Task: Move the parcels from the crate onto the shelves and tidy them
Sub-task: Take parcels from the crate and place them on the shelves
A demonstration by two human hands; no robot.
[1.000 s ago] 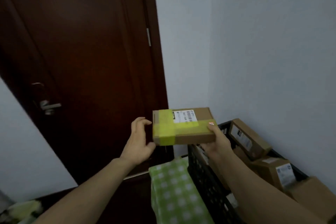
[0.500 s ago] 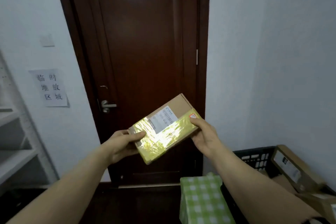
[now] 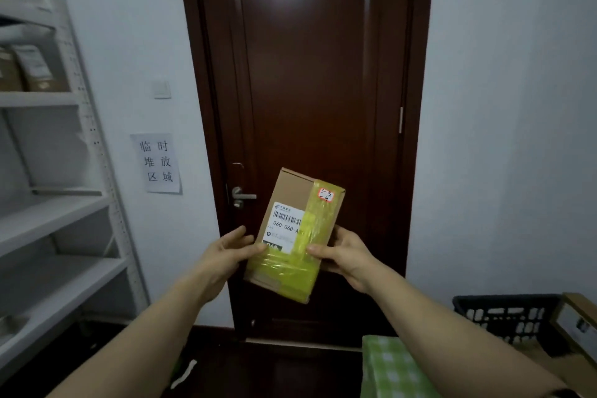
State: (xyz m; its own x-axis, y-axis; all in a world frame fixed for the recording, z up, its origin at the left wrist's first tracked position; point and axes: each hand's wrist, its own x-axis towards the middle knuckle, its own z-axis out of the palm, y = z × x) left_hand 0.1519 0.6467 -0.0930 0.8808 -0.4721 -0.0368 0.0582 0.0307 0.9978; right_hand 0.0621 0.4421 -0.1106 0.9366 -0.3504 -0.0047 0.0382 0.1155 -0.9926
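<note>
Gripping its two long edges, the left hand (image 3: pixel 231 249) and right hand (image 3: pixel 344 254) held the yellow-taped cardboard parcel (image 3: pixel 292 233) upright before the dark door (image 3: pixel 310 107), between shelves (image 3: pixel 58 210) and crate (image 3: pixel 504 317).

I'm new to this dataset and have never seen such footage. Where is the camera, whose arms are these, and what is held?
No machine here: a person wears one wide-angle camera on the head, looking forward and down, so both arms are theirs. The left hand and right hand grip a cardboard parcel taped in yellow, with a barcode label, in front of a dark door. White shelves stand at the left; a black crate holding more boxes is at the lower right.
</note>
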